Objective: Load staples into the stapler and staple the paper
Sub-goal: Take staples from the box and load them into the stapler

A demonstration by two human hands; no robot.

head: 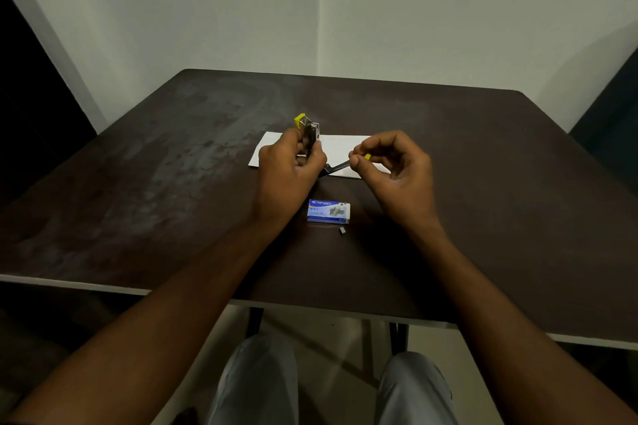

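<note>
My left hand [288,166] grips a small yellow and metal stapler [308,129], held upright above the table with its yellow end up. My right hand [393,162] pinches the yellow tip of the stapler's pusher rod [340,166], which sticks out to the right from the stapler's lower end. A white sheet of paper [340,148] lies flat on the table behind both hands, partly hidden by them. A blue and white staple box [328,211] lies just in front of my hands, and a small loose strip of staples [342,230] rests beside its near right corner.
The dark brown table [172,183] stands in a corner of pale walls. Its near edge runs across the lower part of the view, with my knees below it. A dark shape stands at the far right beside the table.
</note>
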